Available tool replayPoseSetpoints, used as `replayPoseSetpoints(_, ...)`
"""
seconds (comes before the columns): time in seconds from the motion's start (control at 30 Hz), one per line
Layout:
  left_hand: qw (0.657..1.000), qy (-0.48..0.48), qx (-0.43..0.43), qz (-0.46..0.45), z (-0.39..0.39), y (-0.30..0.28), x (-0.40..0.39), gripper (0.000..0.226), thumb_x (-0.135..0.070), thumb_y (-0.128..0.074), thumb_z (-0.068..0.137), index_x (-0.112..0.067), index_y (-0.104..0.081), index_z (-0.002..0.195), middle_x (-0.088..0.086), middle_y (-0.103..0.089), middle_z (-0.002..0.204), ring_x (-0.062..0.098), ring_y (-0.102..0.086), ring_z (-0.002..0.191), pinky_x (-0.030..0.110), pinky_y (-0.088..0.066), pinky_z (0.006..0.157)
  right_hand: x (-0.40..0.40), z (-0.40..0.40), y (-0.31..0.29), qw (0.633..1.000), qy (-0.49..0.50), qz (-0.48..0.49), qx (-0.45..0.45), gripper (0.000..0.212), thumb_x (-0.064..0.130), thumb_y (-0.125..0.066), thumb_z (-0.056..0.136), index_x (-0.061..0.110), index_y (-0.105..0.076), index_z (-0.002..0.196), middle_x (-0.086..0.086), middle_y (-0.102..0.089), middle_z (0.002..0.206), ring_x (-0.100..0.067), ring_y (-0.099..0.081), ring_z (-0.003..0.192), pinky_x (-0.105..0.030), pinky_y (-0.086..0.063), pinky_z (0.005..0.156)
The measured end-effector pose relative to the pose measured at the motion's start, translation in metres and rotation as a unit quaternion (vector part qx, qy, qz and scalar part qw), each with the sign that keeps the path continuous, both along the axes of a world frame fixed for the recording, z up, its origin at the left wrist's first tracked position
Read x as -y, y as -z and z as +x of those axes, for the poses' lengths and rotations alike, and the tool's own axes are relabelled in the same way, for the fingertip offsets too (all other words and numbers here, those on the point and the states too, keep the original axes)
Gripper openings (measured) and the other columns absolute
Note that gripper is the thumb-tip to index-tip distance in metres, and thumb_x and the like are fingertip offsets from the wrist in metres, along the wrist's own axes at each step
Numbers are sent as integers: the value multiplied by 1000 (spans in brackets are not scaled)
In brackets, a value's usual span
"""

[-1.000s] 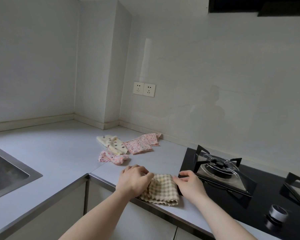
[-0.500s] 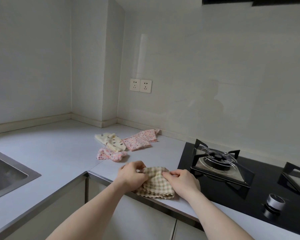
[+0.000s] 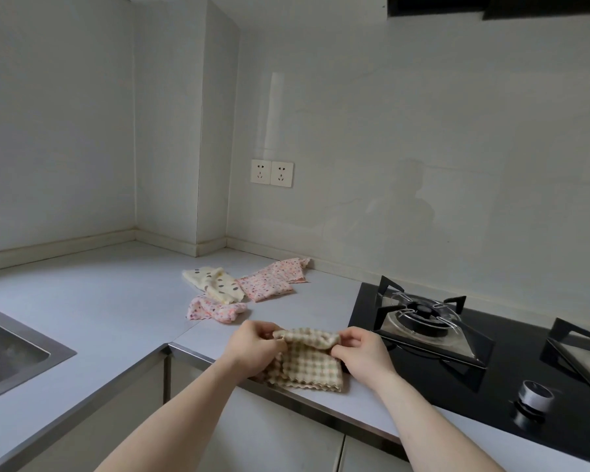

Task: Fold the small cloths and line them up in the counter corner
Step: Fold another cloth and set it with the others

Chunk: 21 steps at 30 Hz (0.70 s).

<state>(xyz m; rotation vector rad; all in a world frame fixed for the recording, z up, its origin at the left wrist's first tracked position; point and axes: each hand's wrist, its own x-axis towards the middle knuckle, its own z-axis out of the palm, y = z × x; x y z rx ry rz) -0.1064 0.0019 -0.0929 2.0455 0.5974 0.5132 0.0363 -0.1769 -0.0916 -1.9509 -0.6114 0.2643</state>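
Pinching checked cloth [image 3: 304, 364]: left grip [image 3: 252, 349], right grip [image 3: 363, 356] | cloth's lower-left corner hidden.

Soft, even daylight, fairly dim, cool grey cast. Glossy far wall [image 3: 423, 148] shows pale vertical glare streak and faint dark reflection of person. Shadows weak, short under cloths and hands. Focus sharp throughout. Wide-angle bending at edges: counter [image 3: 82, 301] lines and wall corners curve outward.

A beige-and-cream checked cloth [image 3: 304, 364]; a cream cloth with dark dots [image 3: 215, 284]; two pink floral cloths [image 3: 269, 279] lying on a pale grey worktop [image 3: 99, 301].
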Motion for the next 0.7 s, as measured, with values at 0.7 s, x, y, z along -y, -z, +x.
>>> replayPoseSetpoints(0.7, 999, 5, 27, -36, 1, 1, -3, 34, -36, -51, 65, -28, -80, 79, -2, -78, 90, 15, -68, 90, 32, -53, 84, 0, -21, 19, 971, 4, -67, 229, 13, 23, -61, 83, 33, -63, 76, 27, -73, 95, -4, -68, 86, -34, -59, 74)
